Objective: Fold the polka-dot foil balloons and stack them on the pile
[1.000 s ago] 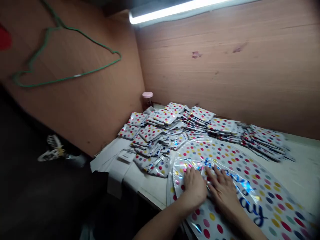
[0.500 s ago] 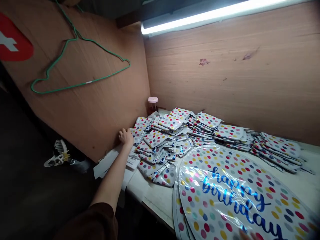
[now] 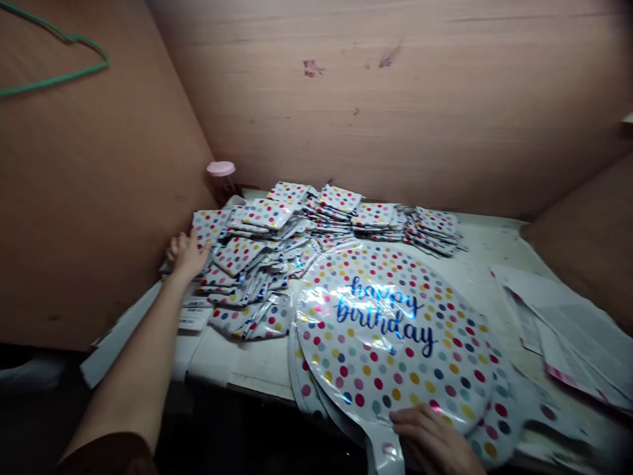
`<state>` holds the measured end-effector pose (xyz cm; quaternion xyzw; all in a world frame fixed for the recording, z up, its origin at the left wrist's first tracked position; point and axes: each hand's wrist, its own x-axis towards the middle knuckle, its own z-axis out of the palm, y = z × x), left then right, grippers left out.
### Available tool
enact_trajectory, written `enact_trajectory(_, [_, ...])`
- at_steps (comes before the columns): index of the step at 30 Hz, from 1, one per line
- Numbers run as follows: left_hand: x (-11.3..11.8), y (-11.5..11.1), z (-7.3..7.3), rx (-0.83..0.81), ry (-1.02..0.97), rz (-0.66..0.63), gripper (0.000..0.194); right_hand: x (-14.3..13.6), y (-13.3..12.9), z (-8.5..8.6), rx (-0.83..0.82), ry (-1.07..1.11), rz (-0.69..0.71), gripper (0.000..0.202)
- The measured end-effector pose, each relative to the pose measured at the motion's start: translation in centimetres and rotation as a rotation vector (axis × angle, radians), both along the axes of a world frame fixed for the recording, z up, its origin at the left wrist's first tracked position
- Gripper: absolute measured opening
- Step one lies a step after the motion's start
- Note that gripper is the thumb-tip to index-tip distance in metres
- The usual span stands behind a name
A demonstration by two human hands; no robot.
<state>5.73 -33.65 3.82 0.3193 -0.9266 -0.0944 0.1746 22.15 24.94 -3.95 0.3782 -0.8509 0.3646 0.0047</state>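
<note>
My left hand (image 3: 186, 256) reaches to the left end of a heap of folded dotted foil balloons (image 3: 242, 254). Its fingers are apart and partly curled beside the heap; nothing shows in them. Below it lie white barcode labels (image 3: 194, 316). A flat, round foil balloon (image 3: 376, 356) with "happy birthday" in blue tops a pile of similar ones at the table's front. My right hand (image 3: 432, 439) rests on its lower edge, fingers stretched out beside the white tail (image 3: 386, 448). The right thumb is hidden.
A jar with a pink lid (image 3: 221, 169) stands in the back left corner. Wooden panels (image 3: 376, 132) close off the back and sides. White sheets (image 3: 573, 336) lie at the right, and a green hanger (image 3: 64, 79) hangs on the left panel.
The view has turned right and down, bringing the right panel and sheets into sight. My left hand stays by the heap, fingers more spread. My right hand shows more fully on the balloon's edge.
</note>
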Motion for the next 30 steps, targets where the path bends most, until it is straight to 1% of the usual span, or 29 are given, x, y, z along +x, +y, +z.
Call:
enact_trajectory(1, [0.4,1.2,0.6,-0.041,0.087,-0.007,0.061,-0.5,-0.3,0.8,-0.025,-0.149,-0.049,0.018])
enact_trajectory(2, [1.1,3.0,1.1,-0.085,0.187,-0.027,0.062,-1.1,-0.6,1.6,-0.054,-0.317,-0.108,0.015])
enact_trajectory(3, [2.0,5.3,1.6,-0.131,0.315,-0.065,0.063,-1.8,-0.9,2.4,-0.089,-0.495,-0.16,0.018])
enact_trajectory(4, [3.3,8.3,1.9,-0.185,0.452,-0.161,0.061,-2.7,-1.1,3.1,-0.135,-0.668,-0.196,0.022])
enact_trajectory(5, [4.8,11.6,2.0,-0.2,0.555,-0.296,0.056,-3.6,-1.3,3.8,-0.197,-0.817,-0.226,0.028])
enact_trajectory(6, [6.6,15.2,1.8,-0.154,0.6,-0.469,0.048,-4.6,-1.4,4.3,-0.257,-0.94,-0.245,0.032])
enact_trajectory(7, [8.4,18.9,1.3,-0.081,0.579,-0.702,0.043,-5.5,-1.5,4.7,-0.311,-1.028,-0.26,0.036])
enact_trajectory(8, [10.1,22.4,0.6,0.006,0.519,-0.958,0.041,-6.3,-1.5,5.1,-0.349,-1.085,-0.267,0.038])
enact_trajectory(9, [11.5,25.6,-0.3,0.074,0.386,-1.2,0.045,-7.0,-1.5,5.3,-0.366,-1.114,-0.268,0.039])
enact_trajectory(10, [12.7,28.2,-1.2,0.108,0.266,-1.321,0.049,-7.6,-1.5,5.5,-0.357,-1.123,-0.26,0.039])
enact_trajectory(11, [13.5,30.2,-2.2,0.136,0.19,-1.356,0.051,-8.0,-1.5,5.7,-0.323,-1.114,-0.244,0.038])
enact_trajectory(12, [14.1,31.6,-3.1,0.138,0.127,-1.366,0.052,-8.5,-1.6,5.8,-0.272,-1.081,-0.23,0.036])
enact_trajectory(13, [14.4,32.4,-4.0,0.122,0.095,-1.35,0.05,-9.0,-1.7,5.9,-0.208,-1.008,-0.227,0.033])
enact_trajectory(15, [14.7,32.8,-5.3,0.061,0.058,-1.358,0.046,-10.8,-2.0,6.2,-0.014,-0.718,-0.286,0.025])
enact_trajectory(17, [15.0,32.3,-6.1,0.003,0.005,-1.443,0.048,-14.0,-2.4,6.7,0.175,-0.387,-0.41,0.024])
enact_trajectory(18, [15.2,32.0,-6.2,-0.007,-0.022,-1.497,0.053,-16.2,-2.7,6.9,0.257,-0.256,-0.484,0.025])
enact_trajectory(20, [15.3,31.6,-5.9,0.018,-0.065,-1.574,0.068,-21.0,-3.4,7.3,0.325,-0.157,-0.584,0.025])
enact_trajectory(21, [15.0,31.5,-5.5,0.041,-0.083,-1.578,0.072,-23.3,-3.9,7.4,0.354,-0.125,-0.62,0.024])
enact_trajectory(23, [13.4,31.7,-4.5,0.068,-0.101,-1.511,0.074,-27.1,-5.0,7.6,0.409,-0.068,-0.676,0.023])
enact_trajectory(24, [12.1,31.9,-4.0,0.063,-0.103,-1.45,0.071,-28.3,-5.6,7.7,0.432,-0.04,-0.7,0.022])
enact_trajectory(25, [10.4,32.1,-3.6,0.046,-0.107,-1.384,0.069,-28.9,-6.1,7.8,0.448,-0.007,-0.722,0.022])
enact_trajectory(26, [8.6,32.4,-3.4,0.023,-0.118,-1.327,0.067,-28.9,-6.6,7.9,0.459,0.032,-0.738,0.023])
enact_trajectory(27, [6.8,32.6,-3.4,0.002,-0.134,-1.28,0.067,-28.3,-6.9,8.0,0.465,0.079,-0.743,0.026])
enact_trajectory(29, [3.5,32.7,-3.8,-0.025,-0.179,-1.228,0.067,-25.7,-6.7,8.0,0.47,0.179,-0.69,0.033])
enact_trajectory(30, [2.3,32.7,-4.1,-0.03,-0.195,-1.222,0.068,-24.0,-6.2,7.8,0.474,0.22,-0.627,0.034])
